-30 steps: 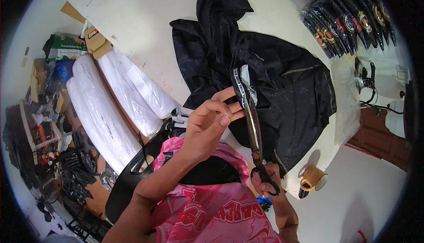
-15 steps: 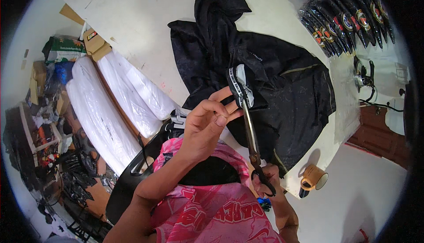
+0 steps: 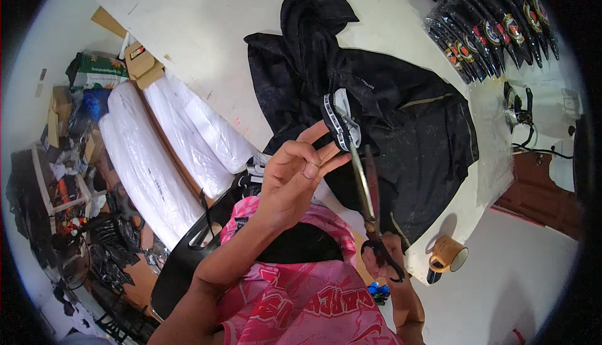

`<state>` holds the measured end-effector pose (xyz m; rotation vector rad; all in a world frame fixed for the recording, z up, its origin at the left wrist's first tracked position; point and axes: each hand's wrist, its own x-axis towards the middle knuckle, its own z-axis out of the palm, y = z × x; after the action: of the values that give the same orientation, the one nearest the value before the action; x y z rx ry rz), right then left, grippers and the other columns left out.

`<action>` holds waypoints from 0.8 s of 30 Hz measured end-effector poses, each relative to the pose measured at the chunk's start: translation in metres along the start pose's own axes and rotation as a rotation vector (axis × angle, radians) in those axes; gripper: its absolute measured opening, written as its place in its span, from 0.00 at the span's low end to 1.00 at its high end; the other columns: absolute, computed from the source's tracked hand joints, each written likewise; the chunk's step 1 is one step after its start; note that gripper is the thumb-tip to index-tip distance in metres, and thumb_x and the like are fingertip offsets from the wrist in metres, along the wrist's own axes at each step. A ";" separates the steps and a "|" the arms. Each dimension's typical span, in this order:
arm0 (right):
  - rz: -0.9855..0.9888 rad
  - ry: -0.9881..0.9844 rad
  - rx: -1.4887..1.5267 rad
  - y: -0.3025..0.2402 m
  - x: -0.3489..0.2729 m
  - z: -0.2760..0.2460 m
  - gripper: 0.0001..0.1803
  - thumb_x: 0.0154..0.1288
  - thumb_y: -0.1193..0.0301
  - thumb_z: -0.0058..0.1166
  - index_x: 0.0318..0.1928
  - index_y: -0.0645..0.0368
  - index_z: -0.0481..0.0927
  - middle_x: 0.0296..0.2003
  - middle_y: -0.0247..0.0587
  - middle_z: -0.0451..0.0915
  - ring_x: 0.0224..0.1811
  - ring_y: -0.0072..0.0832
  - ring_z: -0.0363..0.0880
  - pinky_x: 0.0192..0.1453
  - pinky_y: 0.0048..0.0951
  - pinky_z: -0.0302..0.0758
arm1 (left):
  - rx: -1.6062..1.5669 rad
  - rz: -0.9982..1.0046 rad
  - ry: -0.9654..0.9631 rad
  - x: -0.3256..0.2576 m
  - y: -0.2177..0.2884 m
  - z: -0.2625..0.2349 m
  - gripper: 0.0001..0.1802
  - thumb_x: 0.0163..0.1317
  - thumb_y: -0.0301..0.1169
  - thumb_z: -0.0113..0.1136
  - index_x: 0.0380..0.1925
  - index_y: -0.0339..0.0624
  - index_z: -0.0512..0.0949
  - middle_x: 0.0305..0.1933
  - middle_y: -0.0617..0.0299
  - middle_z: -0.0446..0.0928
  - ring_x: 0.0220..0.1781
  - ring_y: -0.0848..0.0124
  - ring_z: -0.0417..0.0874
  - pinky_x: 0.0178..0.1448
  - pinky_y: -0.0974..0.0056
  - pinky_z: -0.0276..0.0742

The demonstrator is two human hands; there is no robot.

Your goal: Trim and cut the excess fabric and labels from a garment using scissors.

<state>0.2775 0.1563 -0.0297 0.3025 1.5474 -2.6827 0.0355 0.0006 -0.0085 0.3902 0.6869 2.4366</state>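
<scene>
Left hand (image 3: 295, 179) pinches a soft, limp printed strap (image 3: 338, 122), best held near its end, while right hand (image 3: 392, 263) grips long scissors (image 3: 367, 194) over a black jacket (image 3: 389, 125).

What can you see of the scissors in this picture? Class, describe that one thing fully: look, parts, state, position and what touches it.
The scissors are long, with narrow metal blades and dark looped handles. They point up and away from the person, over the black garment spread on the white table. The right hand holds the handles low in the picture. The blades look nearly closed, their tips meeting a small black-and-white strip that the left hand pinches by its fingertips. Whether the blades touch the garment cannot be told.
</scene>
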 end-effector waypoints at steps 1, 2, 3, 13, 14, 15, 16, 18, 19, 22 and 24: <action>0.011 -0.046 0.026 0.004 -0.004 0.000 0.29 0.48 0.70 0.73 0.47 0.57 0.68 0.23 0.43 0.72 0.17 0.22 0.72 0.14 0.18 0.68 | 0.002 0.003 -0.008 -0.001 -0.001 0.001 0.01 0.68 0.29 0.51 0.37 0.46 0.71 0.71 0.45 0.56 0.70 0.44 0.62 0.68 0.38 0.61; 0.024 -0.092 0.052 0.007 -0.006 -0.001 0.29 0.49 0.70 0.72 0.48 0.56 0.67 0.23 0.43 0.72 0.17 0.22 0.72 0.14 0.18 0.68 | 0.005 0.001 -0.004 -0.001 -0.001 0.002 0.01 0.68 0.29 0.52 0.37 0.46 0.71 0.71 0.45 0.56 0.70 0.44 0.62 0.68 0.38 0.61; -0.030 -0.049 -0.042 0.012 -0.008 0.000 0.28 0.50 0.71 0.72 0.47 0.56 0.67 0.23 0.43 0.72 0.16 0.22 0.71 0.14 0.18 0.68 | 0.009 -0.009 0.005 -0.002 -0.002 0.002 0.02 0.68 0.29 0.52 0.37 0.46 0.71 0.71 0.46 0.56 0.70 0.45 0.62 0.68 0.39 0.61; -0.119 0.043 0.061 0.006 0.000 0.013 0.23 0.54 0.74 0.67 0.45 0.61 0.67 0.19 0.39 0.70 0.13 0.20 0.65 0.11 0.18 0.62 | 0.057 -0.014 -0.052 -0.003 -0.006 0.007 0.03 0.67 0.28 0.54 0.38 0.44 0.71 0.70 0.48 0.57 0.69 0.44 0.62 0.67 0.40 0.63; -0.136 0.049 0.074 0.004 0.003 0.013 0.23 0.54 0.74 0.67 0.45 0.61 0.67 0.19 0.39 0.70 0.13 0.20 0.65 0.11 0.18 0.62 | 0.028 0.005 -0.057 -0.003 -0.007 0.007 0.01 0.67 0.25 0.52 0.38 0.42 0.72 0.70 0.46 0.57 0.69 0.45 0.64 0.67 0.42 0.64; -0.079 0.010 0.072 0.001 0.005 0.013 0.23 0.54 0.74 0.68 0.45 0.61 0.67 0.19 0.38 0.70 0.12 0.19 0.65 0.11 0.18 0.62 | 0.000 0.025 -0.063 -0.003 -0.008 0.007 0.02 0.67 0.22 0.51 0.38 0.40 0.73 0.69 0.44 0.57 0.68 0.46 0.65 0.67 0.43 0.65; -0.049 -0.009 0.072 -0.001 0.008 0.014 0.23 0.54 0.74 0.68 0.44 0.61 0.67 0.19 0.38 0.69 0.12 0.19 0.65 0.10 0.18 0.61 | -0.001 0.023 -0.059 -0.003 -0.008 0.007 0.02 0.67 0.22 0.51 0.38 0.40 0.73 0.69 0.44 0.57 0.68 0.46 0.65 0.67 0.43 0.65; -0.031 -0.052 0.068 -0.004 0.013 0.014 0.23 0.54 0.74 0.68 0.45 0.61 0.67 0.19 0.38 0.70 0.12 0.19 0.65 0.10 0.18 0.61 | -0.006 0.023 -0.059 -0.003 -0.008 0.006 0.02 0.67 0.23 0.51 0.38 0.40 0.73 0.69 0.44 0.57 0.68 0.45 0.65 0.67 0.43 0.66; -0.044 -0.089 0.043 -0.007 0.016 0.014 0.24 0.54 0.74 0.68 0.46 0.61 0.66 0.19 0.38 0.70 0.12 0.19 0.66 0.09 0.18 0.61 | -0.005 0.023 -0.057 -0.004 -0.008 0.006 0.02 0.67 0.23 0.51 0.38 0.40 0.73 0.69 0.44 0.57 0.68 0.45 0.65 0.67 0.43 0.66; 0.105 -0.100 -0.034 -0.018 0.019 0.015 0.21 0.53 0.71 0.70 0.39 0.62 0.69 0.16 0.36 0.69 0.11 0.19 0.66 0.09 0.18 0.60 | 0.012 0.014 -0.040 -0.003 -0.006 0.004 0.02 0.67 0.23 0.51 0.38 0.40 0.73 0.70 0.44 0.57 0.69 0.45 0.65 0.67 0.43 0.66; 0.156 -0.060 -0.075 -0.022 0.018 0.018 0.20 0.52 0.68 0.71 0.30 0.63 0.70 0.13 0.35 0.68 0.10 0.20 0.67 0.09 0.19 0.59 | 0.061 -0.017 -0.037 -0.002 -0.006 0.003 0.04 0.69 0.30 0.51 0.37 0.42 0.70 0.72 0.49 0.55 0.70 0.43 0.62 0.67 0.38 0.63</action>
<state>0.2544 0.1528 -0.0056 0.3220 1.5345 -2.4866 0.0412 0.0045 -0.0097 0.4513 0.7473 2.3903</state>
